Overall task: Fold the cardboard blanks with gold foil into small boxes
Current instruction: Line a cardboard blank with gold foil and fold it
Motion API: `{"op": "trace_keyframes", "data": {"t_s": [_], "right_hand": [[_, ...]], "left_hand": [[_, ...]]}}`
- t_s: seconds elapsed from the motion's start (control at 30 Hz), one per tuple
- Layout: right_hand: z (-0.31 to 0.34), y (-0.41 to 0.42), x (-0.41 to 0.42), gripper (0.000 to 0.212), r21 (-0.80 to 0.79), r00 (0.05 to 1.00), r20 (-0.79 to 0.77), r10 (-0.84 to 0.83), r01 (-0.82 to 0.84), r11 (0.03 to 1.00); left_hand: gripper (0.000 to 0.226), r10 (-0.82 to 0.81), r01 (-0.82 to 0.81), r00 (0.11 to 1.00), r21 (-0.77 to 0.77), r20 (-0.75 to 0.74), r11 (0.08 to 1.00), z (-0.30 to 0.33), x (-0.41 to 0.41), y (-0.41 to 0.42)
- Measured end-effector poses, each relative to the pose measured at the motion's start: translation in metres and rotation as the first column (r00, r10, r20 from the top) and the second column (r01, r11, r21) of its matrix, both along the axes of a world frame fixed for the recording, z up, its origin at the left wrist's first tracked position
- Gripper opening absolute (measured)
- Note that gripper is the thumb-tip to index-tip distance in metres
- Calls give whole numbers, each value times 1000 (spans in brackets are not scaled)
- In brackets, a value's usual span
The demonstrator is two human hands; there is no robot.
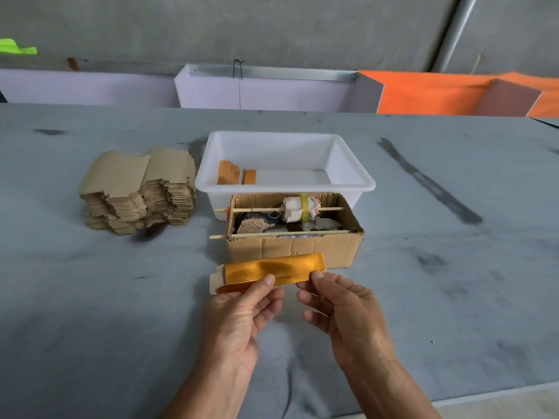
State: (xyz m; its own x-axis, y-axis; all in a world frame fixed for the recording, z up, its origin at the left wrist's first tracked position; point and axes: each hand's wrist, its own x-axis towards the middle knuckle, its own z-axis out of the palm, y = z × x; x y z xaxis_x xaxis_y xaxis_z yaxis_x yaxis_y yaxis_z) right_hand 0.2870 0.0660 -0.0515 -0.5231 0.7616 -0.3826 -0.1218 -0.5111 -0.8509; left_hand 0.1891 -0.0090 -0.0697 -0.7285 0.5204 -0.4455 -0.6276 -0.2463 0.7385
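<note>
I hold one long gold-foil cardboard blank (272, 272) just above the grey table, in front of the brown box. My left hand (242, 313) pinches its lower edge near the middle, thumb on the foil. My right hand (341, 309) pinches the blank near its right end. The blank's left end shows a plain cardboard flap. A stack of flat blanks (139, 192), brown side up, sits at the left of the table. Three folded gold boxes (236, 173) stand inside the white plastic tub (284, 186).
A brown corrugated box (296, 246) with two wooden sticks across it and a cloth-wrapped roller stands right behind my hands. The grey felt-covered table (453, 267) spreads all around. Lilac and orange panels line the far edge.
</note>
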Motion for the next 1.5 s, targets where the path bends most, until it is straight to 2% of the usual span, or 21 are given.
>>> {"op": "trace_keyframes", "data": {"t_s": [0.07,0.13,0.23,0.37,0.47,0.6,0.67,0.77,0.93,1.27,1.5], "right_hand": [[2,5,2,16,72,998,52,-36,32,997],[5,11,5,15,221,985,116,-131,103,970],[15,25,4,22,491,951,169,-258,146,859],[38,49,-5,25,719,929,267,-255,-15,695],[54,71,-17,28,785,872,425,-244,-220,579],[71,94,-38,9,639,683,714,-157,-542,546],[76,100,-48,11,508,575,815,-71,-649,566],[78,104,-61,17,372,443,896,-21,-726,579],[80,108,-73,33,216,311,948,63,-779,588],[79,100,-81,34,122,212,974,79,-789,603],[79,98,-81,34,133,240,967,88,-767,627]], "left_hand": [[6,9,-9,1000,7,2,1000,0,-4,-2],[6,8,-8,1000,18,8,1000,0,-7,-4],[5,0,0,1000,31,14,1000,-3,-8,-7],[6,-2,2,1000,36,-6,999,-6,-8,-10],[9,19,-18,1000,26,-15,999,-6,-9,-10],[8,27,-27,1000,30,0,999,-7,-10,-10],[8,26,-25,1000,24,-4,999,-9,-10,-10],[8,28,-28,999,14,-17,1000,-10,-11,-9],[10,26,-25,999,22,-27,999,-10,-11,-9],[9,21,-20,999,17,-35,1000,-11,-11,-10],[9,13,-12,999,14,-52,1000,-12,-11,-9]]}}
